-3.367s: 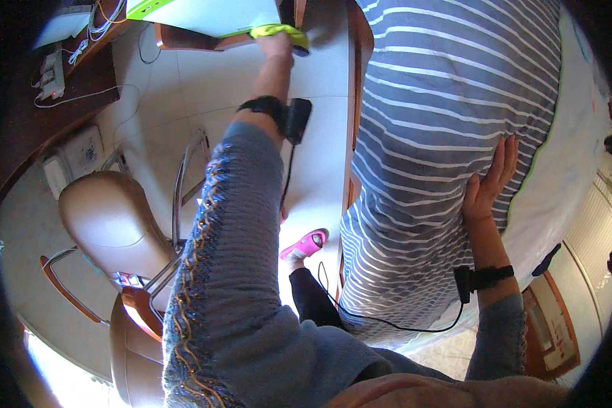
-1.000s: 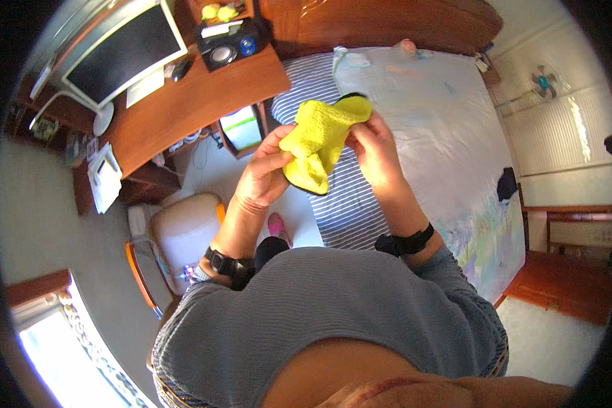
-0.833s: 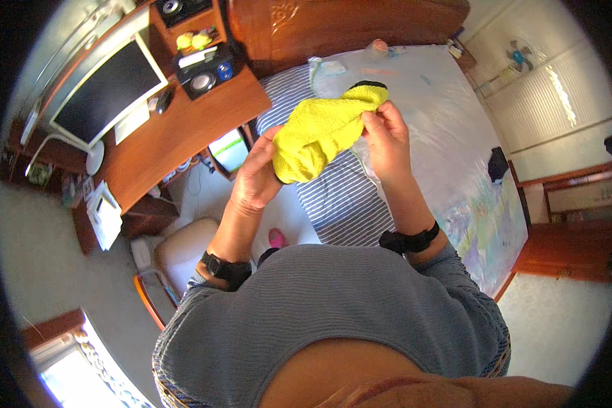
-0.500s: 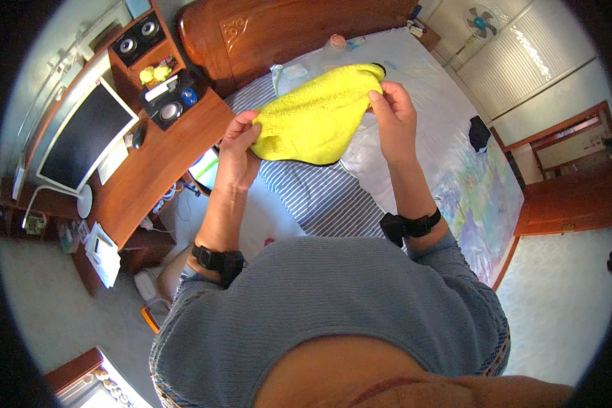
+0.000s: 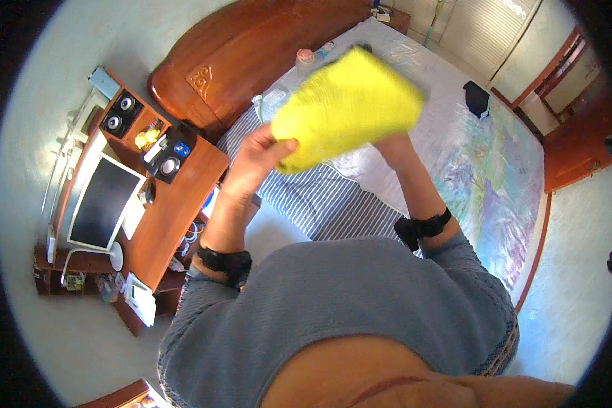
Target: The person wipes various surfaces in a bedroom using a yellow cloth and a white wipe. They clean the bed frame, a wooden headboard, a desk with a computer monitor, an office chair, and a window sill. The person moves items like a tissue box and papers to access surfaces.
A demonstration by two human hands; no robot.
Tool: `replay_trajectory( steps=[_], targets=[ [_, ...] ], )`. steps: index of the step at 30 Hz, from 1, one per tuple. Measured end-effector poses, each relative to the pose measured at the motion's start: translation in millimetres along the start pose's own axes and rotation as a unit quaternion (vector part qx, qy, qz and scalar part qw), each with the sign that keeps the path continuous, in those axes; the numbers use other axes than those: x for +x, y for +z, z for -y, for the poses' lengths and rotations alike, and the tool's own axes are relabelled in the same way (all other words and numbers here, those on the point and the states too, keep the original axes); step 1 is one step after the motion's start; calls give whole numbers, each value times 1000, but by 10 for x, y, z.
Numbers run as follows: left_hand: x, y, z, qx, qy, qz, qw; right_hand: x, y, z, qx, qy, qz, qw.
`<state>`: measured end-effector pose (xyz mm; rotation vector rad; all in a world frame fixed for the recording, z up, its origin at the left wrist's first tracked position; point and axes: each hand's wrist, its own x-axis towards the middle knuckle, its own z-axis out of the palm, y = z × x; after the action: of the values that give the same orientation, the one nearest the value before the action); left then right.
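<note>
A bright yellow plush cloth (image 5: 350,109) is spread in the air between my two hands, over the bed. Its right side is smeared by motion. My left hand (image 5: 257,155) is closed on the cloth's lower left corner, with the thumb on the near face. At the lower right edge, my right hand (image 5: 392,146) goes behind the cloth and its fingers are hidden; the cloth stays held up on that side. A black band (image 5: 226,264) is on my left wrist, and another black band (image 5: 423,228) is on my right.
Beneath the cloth is a bed with a striped sheet (image 5: 340,207) and a pale, shiny cover (image 5: 486,194). A black cloth item (image 5: 477,100) lies on it, near the wooden headboard (image 5: 211,61) a pink-topped jar (image 5: 304,57). Left is a desk (image 5: 177,211) with a monitor (image 5: 105,200) and speakers (image 5: 163,163).
The view has shifted. The yellow cloth's right side has swung up and over, so it now covers my right hand's fingers. My left hand still grips its corner.
</note>
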<state>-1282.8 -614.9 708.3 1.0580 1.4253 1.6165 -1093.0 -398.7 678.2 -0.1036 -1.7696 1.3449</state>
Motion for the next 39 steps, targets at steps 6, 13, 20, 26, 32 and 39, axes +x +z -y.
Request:
replay_trajectory(
  steps=[6, 13, 20, 26, 32, 39],
  targets=[
    [366, 143, 360, 15, 163, -58, 985, -111, -539, -257, -29, 62, -42, 997],
    [591, -49, 310, 116, 231, -199, 945, 144, -482, -319, 169, 151, -105, 968],
    [813, -609, 540, -39, 46, -228, 972, 326, 26, -783, 538, 218, -71, 811],
    [1154, -1471, 1133, -289, -122, -199, 928, 463, 1741, -1479, 662, 232, 57, 711],
    [1027, -3037, 1099, -254, -109, -85, 957, 1120, 3083, -1795, 628, 341, 93, 694],
    [699, -4521, 1092, -157, -166, -228, 946, 2339, 4148, -1937, 274, 130, 140, 942]
  ],
)
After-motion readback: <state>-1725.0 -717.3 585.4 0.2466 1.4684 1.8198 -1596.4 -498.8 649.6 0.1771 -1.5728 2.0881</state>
